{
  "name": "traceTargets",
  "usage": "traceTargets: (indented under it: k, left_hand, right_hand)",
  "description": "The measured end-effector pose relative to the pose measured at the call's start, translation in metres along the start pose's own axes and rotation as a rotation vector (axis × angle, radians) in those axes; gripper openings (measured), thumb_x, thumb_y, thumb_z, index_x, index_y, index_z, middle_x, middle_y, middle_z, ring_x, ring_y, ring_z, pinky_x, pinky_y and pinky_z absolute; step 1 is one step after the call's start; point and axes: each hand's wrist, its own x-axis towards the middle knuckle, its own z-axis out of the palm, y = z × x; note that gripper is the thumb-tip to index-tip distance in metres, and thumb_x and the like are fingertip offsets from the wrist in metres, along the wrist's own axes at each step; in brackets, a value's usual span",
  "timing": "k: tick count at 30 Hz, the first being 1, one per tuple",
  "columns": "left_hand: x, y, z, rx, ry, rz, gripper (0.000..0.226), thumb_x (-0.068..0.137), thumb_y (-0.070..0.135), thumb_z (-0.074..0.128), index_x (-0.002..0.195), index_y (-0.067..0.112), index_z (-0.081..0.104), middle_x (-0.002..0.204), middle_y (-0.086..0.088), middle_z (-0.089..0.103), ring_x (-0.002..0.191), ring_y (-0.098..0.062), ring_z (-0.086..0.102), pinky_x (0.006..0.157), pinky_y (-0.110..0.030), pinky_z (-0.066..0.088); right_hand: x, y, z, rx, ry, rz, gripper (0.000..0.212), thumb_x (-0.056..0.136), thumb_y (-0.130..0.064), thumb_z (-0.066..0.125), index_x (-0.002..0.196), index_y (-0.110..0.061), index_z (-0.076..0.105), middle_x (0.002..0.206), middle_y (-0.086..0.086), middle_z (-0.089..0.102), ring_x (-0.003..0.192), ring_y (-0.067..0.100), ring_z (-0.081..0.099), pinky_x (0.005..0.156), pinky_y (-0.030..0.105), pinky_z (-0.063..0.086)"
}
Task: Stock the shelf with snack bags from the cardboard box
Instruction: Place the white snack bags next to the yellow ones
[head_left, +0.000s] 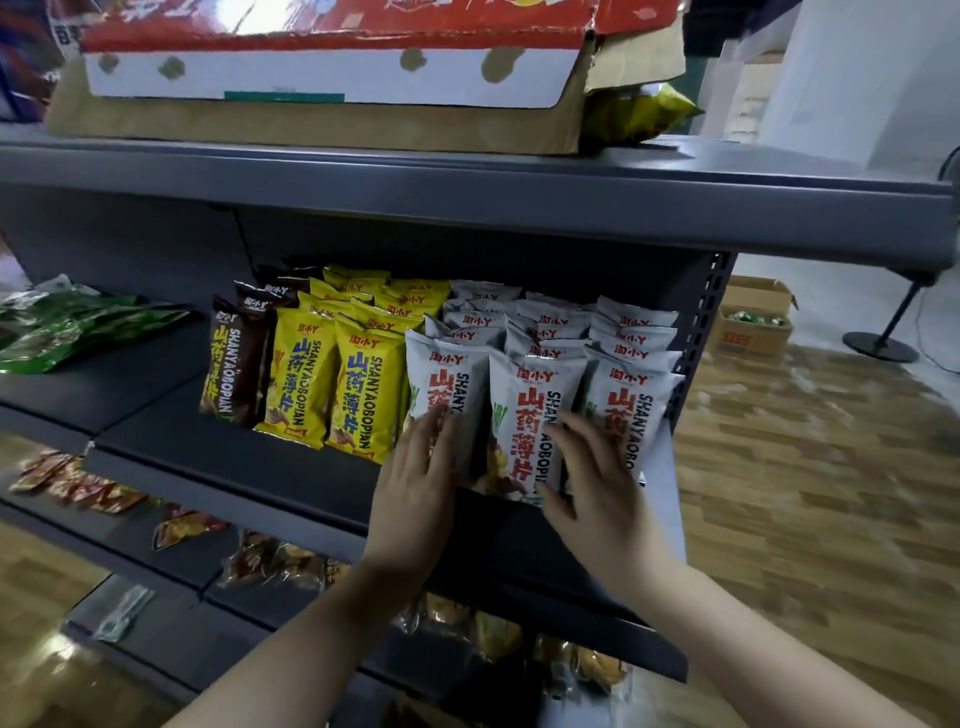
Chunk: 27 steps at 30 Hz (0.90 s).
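Observation:
White snack bags (524, 415) stand in rows at the right end of the dark grey shelf (234, 457), beside yellow bags (363, 384) and brown bags (234, 364). My left hand (415, 488) lies flat, fingers apart, against the left front white bag. My right hand (597, 483) presses flat between the middle and right front white bags. Neither hand grips a bag. A red and white cardboard box (322, 67) sits on the top shelf above.
Green bags (67, 327) lie at the shelf's left. Lower shelves hold orange and red packets (78, 483). An open cardboard box (753, 322) and a black stand base (878, 345) sit on the wooden floor at right. A yellow-green bag (644, 111) lies beside the top box.

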Motion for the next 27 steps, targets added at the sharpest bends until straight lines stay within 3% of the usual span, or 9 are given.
traceTargets:
  k: [2,5,9,13,15,17,19,22,27]
  left_hand:
    - [0.006,-0.015,0.001,0.081,-0.054,0.027,0.085,0.073,0.007,0.070,0.146,0.010,0.026,0.150,-0.020,0.031,0.137,-0.035,0.032,0.106,-0.048,0.037]
    - [0.025,-0.036,-0.003,0.245,-0.156,0.161,0.112,0.055,0.027,0.085,0.148,0.013,0.024,0.151,-0.023,0.027,0.137,-0.039,0.030,0.109,-0.050,0.025]
    - [0.058,-0.058,-0.003,0.317,-0.240,0.284,0.128,0.049,0.065,0.078,0.150,0.019,0.013,0.153,-0.023,0.013,0.140,-0.038,0.025,0.111,-0.048,0.018]
    - [0.067,-0.069,0.006,0.276,-0.303,0.397,0.123,0.071,0.059,0.066,0.141,0.027,-0.029,0.151,-0.017,-0.025,0.142,-0.031,-0.015,0.113,-0.037,-0.003]
    - [0.066,-0.074,0.008,0.290,-0.264,0.429,0.125,0.066,0.062,0.069,0.144,0.026,-0.021,0.153,-0.019,-0.016,0.143,-0.031,-0.008,0.114,-0.037,0.005]
    - [0.062,-0.077,0.010,0.275,-0.218,0.428,0.129,0.053,0.067,0.074,0.149,0.021,0.001,0.155,-0.022,0.008,0.143,-0.034,0.014,0.113,-0.042,0.023]
    - [0.059,-0.078,0.012,0.259,-0.156,0.443,0.128,0.046,0.067,0.077,0.148,0.019,0.017,0.152,-0.023,0.023,0.139,-0.036,0.029,0.109,-0.047,0.030]
    - [0.053,-0.086,0.011,0.268,-0.060,0.503,0.117,0.054,0.070,0.070,0.148,0.020,0.021,0.152,-0.020,0.026,0.139,-0.036,0.029,0.112,-0.052,0.026]
    - [0.054,-0.141,0.001,0.278,0.046,0.523,0.086,0.080,0.068,0.035,0.149,0.021,0.015,0.154,-0.015,0.021,0.142,-0.033,0.023,0.112,-0.054,0.022]
  right_hand:
    - [0.005,-0.009,0.011,-0.184,-0.068,-0.060,0.065,0.082,-0.039,0.065,0.137,-0.013,0.042,0.145,0.008,0.042,0.133,0.027,0.042,0.108,0.040,0.038]
    - [0.018,-0.016,0.018,-0.386,-0.158,-0.085,0.087,0.074,-0.049,0.072,0.145,-0.014,0.036,0.154,0.014,0.031,0.142,0.032,0.030,0.111,0.051,0.034]
    - [0.032,-0.018,0.022,-0.529,-0.240,-0.035,0.104,0.067,-0.061,0.071,0.149,-0.013,0.031,0.156,0.019,0.024,0.143,0.036,0.027,0.111,0.053,0.034]
    - [0.035,-0.021,0.028,-0.578,-0.210,0.007,0.107,0.064,-0.060,0.074,0.149,-0.013,0.028,0.155,0.018,0.026,0.142,0.033,0.026,0.108,0.046,0.027]
    - [0.035,-0.022,0.031,-0.581,-0.200,0.032,0.106,0.065,-0.061,0.072,0.149,-0.014,0.027,0.156,0.016,0.024,0.142,0.031,0.022,0.106,0.046,0.024]
    - [0.033,-0.022,0.035,-0.575,-0.199,0.068,0.103,0.069,-0.064,0.065,0.150,-0.016,0.024,0.157,0.014,0.021,0.143,0.030,0.019,0.106,0.047,0.022]
    - [0.032,-0.025,0.040,-0.548,-0.193,0.119,0.096,0.075,-0.067,0.056,0.151,-0.018,0.022,0.158,0.012,0.018,0.144,0.029,0.016,0.109,0.049,0.022]
    - [0.034,-0.035,0.046,-0.528,-0.120,0.156,0.081,0.083,-0.064,0.040,0.147,-0.015,0.033,0.155,0.014,0.026,0.143,0.031,0.021,0.113,0.053,0.026]
    - [0.043,-0.057,0.055,-0.555,-0.020,0.044,0.067,0.088,-0.052,0.040,0.137,-0.007,0.043,0.149,0.018,0.037,0.140,0.032,0.030,0.114,0.052,0.024]
